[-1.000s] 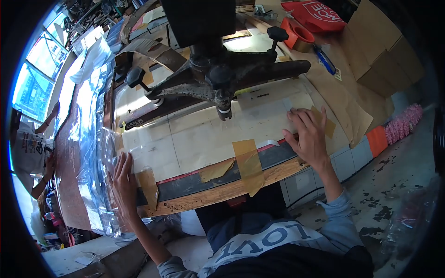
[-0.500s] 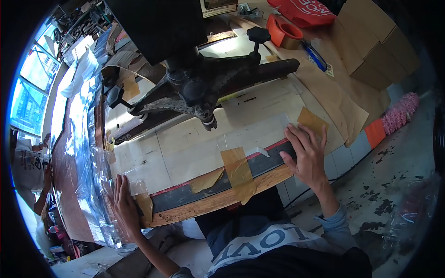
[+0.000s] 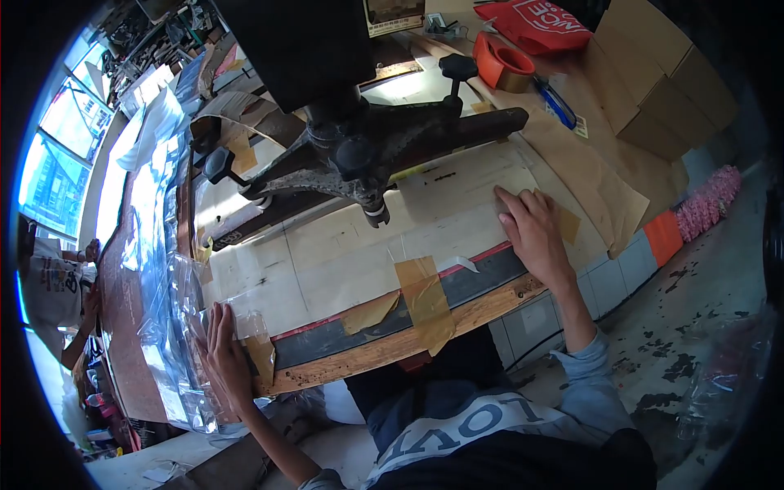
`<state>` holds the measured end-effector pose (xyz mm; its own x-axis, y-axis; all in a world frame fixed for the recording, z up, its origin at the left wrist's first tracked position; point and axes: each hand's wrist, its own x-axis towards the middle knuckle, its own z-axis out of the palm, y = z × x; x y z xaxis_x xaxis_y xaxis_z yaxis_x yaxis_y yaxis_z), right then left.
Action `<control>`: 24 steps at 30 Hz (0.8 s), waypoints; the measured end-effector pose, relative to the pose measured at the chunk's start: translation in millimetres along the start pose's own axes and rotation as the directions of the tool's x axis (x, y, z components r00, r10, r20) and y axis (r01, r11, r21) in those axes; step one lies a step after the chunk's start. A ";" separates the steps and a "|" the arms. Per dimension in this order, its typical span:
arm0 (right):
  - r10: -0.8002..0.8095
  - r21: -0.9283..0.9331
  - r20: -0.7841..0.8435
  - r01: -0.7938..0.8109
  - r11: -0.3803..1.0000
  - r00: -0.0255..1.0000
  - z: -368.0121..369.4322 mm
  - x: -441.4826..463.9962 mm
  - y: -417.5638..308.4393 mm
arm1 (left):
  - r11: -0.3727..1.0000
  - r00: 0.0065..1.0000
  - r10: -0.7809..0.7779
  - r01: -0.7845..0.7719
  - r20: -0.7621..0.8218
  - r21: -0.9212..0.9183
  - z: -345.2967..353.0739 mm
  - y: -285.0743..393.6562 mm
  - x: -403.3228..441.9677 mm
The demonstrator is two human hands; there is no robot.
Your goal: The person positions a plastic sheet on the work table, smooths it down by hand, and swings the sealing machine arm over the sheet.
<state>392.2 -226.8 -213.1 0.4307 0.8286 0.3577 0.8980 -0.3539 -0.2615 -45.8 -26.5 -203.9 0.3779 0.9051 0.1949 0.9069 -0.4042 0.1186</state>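
Observation:
A pale, thin sheet [image 3: 327, 273] lies on a board with a wooden front edge [image 3: 359, 363]. Along its near side run a thin red line and a black strip [image 3: 306, 345]. A wide piece of brown tape [image 3: 425, 302] crosses the strip and the wooden edge. My left hand [image 3: 224, 355] lies with fingers stretched out at the left end, beside another brown tape piece [image 3: 260, 358] and clear plastic. On the sheet's right part rests my right hand [image 3: 535, 233], fingers bent, thumb and index apart, partly covering a brown tape piece [image 3: 569, 222].
A black metal frame with knobs [image 3: 351, 155] stands over the sheet. Behind it lie an orange tape dispenser [image 3: 502, 61], a blue cutter [image 3: 555, 102] and a red bag [image 3: 539, 26]. A cardboard box [image 3: 661, 77] is at right. Another person [image 3: 57, 286] stands at far left.
My right hand has moved up and inward from the black strip's right end onto the pale sheet, its fingers closer together. My left hand stays at the left end. The view has shifted slightly.

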 end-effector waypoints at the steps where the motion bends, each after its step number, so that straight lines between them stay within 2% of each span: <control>1: 0.017 0.018 -0.002 -0.017 1.000 1.000 -2.4 0.8 -0.8 | 1.000 1.000 0.004 -0.004 -0.007 0.003 0.1 0.8 -0.1; 5: 0.089 0.226 -0.073 -0.070 0.972 0.993 -1.6 1.5 -0.8 | 1.000 1.000 0.008 -0.008 -0.026 -0.009 2.0 0.5 -1.2; 8: 0.089 0.283 -0.117 -0.053 0.958 0.989 1.6 3.6 0.0 | 1.000 1.000 0.012 -0.012 -0.028 -0.004 3.9 -1.8 -1.0; 11: 0.064 0.320 -0.057 -0.042 0.946 0.996 0.6 1.6 6.0 | 1.000 1.000 0.007 -0.007 -0.021 -0.004 5.1 -2.5 -0.8; 17: 0.079 0.403 -0.086 -0.038 0.914 0.993 0.8 1.3 7.9 | 1.000 1.000 0.004 -0.005 -0.022 -0.027 6.4 -3.3 -1.1; 24: 0.079 0.404 -0.094 -0.035 0.914 0.992 -1.2 3.0 7.6 | 0.999 1.000 -0.008 0.007 -0.017 -0.038 6.6 -2.8 -1.5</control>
<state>400.5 -227.6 -212.9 0.5072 0.7535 0.4183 0.7694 -0.1773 -0.6136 -47.6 -25.9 -210.9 0.3672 0.9059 0.2109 0.9019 -0.4022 0.1574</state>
